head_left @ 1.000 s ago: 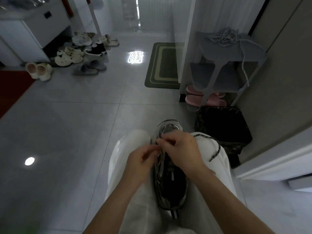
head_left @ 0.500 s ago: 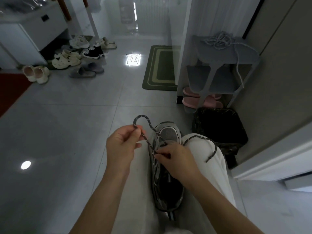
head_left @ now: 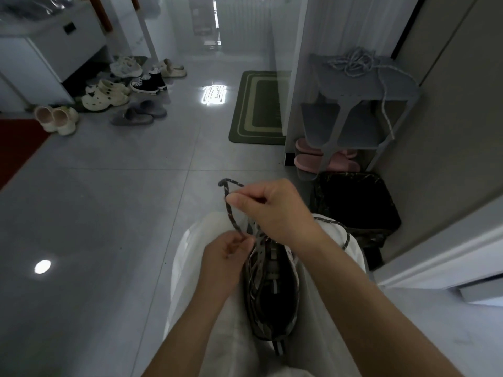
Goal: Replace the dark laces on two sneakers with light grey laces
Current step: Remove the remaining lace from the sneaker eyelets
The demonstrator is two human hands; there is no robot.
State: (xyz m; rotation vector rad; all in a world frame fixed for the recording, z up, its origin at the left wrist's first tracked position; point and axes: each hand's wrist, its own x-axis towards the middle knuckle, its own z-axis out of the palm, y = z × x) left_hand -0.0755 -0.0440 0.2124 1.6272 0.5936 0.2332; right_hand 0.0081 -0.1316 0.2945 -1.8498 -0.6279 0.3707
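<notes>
Your right hand (head_left: 275,210) covers the toe and front eyelets of the sneaker (head_left: 275,295). The dark lace (head_left: 231,213) vanishes inside your left hand (head_left: 223,262), so its run there is hidden. The light grey laces (head_left: 353,62) on the shelf (head_left: 394,88) are a tangle too small to count. The left edge cuts off the red mat (head_left: 19,142).
</notes>
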